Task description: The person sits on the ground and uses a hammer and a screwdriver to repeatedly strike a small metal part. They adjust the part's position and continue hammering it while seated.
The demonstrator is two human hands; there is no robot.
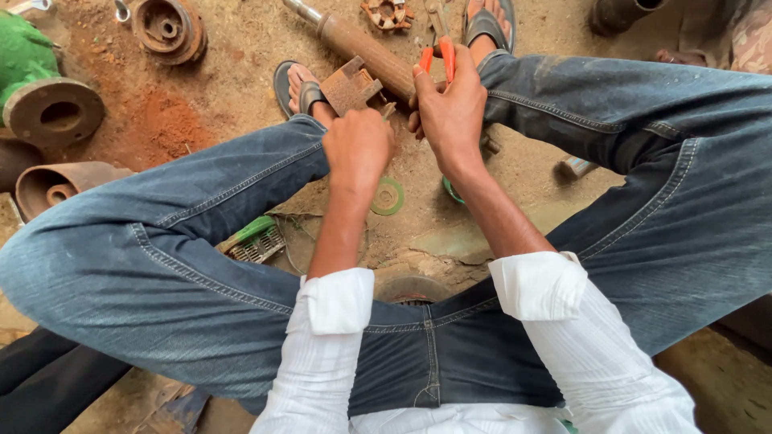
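I sit on a dirt floor with my knees apart, in blue jeans and rolled white sleeves. My left hand (356,147) is closed around a rusty, notched metal block (350,85) held up between my feet. My right hand (449,108) grips orange-handled pliers (438,56), whose jaws point away toward the block and a long rusty shaft (366,50) lying behind it. Both hands are close together, almost touching. The pliers' jaws are hidden behind the handles and fingers.
Rusty round housings (52,111) and a flanged part (167,29) lie at the left beside something green (22,53). A green washer (388,196) and a green-handled wire brush (253,239) rest on the ground between my legs. Another person's foot (679,56) shows at top right.
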